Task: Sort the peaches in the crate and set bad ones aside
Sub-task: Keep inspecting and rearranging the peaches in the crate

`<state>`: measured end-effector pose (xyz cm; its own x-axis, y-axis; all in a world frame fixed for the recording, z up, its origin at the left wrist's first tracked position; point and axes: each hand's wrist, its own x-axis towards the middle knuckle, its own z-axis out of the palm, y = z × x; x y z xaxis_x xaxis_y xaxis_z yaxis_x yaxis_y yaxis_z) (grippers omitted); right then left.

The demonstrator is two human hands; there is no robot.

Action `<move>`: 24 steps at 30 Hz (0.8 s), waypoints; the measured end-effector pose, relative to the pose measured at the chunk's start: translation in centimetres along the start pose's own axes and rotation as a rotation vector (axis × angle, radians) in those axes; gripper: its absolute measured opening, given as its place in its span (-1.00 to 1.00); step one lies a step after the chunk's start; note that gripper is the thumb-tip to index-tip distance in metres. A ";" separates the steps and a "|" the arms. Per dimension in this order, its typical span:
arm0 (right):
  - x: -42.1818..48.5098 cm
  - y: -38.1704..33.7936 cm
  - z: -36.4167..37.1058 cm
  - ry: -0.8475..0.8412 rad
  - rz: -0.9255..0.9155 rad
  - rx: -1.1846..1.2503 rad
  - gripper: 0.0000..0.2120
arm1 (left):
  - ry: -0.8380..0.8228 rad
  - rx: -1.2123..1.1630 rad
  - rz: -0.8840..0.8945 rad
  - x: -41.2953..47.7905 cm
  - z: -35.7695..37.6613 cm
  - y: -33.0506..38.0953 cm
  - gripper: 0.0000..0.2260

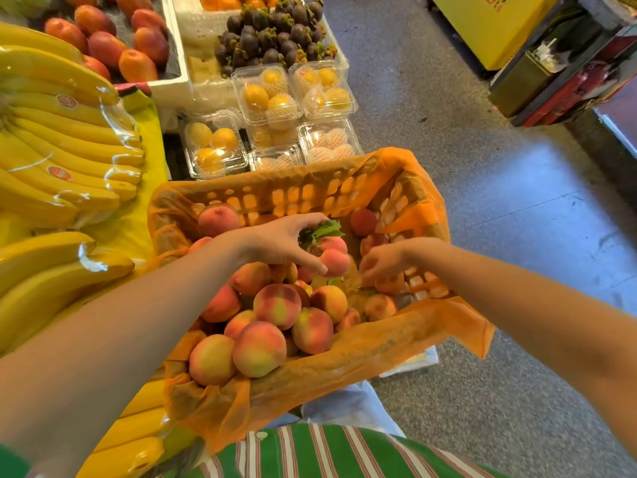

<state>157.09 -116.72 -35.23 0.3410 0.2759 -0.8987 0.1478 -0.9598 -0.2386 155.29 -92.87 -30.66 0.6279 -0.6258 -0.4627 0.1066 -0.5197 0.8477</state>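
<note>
Sorting looks mid-run: the crate [300, 194] at frame centre has most peaches [275, 305] heaped in its lower-left half, the right half is down to a few strays, and no reject pile shows in view. Left hand [282, 241] grips a leafy peach [332, 257] just above the heap. Right hand [384, 260] is low in the crate's right side, fingers curled over a small peach [389, 286]; can't tell if it's holding it, and I'd judge the bulk not yet checked.
</note>
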 end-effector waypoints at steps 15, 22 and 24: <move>2.0 -2.0 3.5 -0.097 -0.091 -1.010 -0.32 | -0.080 -0.122 0.054 -1.8 -1.3 -1.6 -0.36; 3.2 -2.2 4.0 -0.145 -0.048 -1.071 -0.39 | -0.071 -0.051 0.033 -1.9 -1.0 -1.1 -0.43; 3.5 -2.0 4.1 -0.125 -0.071 -1.114 -0.43 | -0.083 -0.021 0.034 -1.9 -0.9 -1.1 -0.43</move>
<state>154.18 -114.05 -39.42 0.2127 0.2607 -0.9417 0.9321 -0.3434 0.1154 154.67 -90.52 -30.49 0.5651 -0.6898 -0.4526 0.1028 -0.4854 0.8682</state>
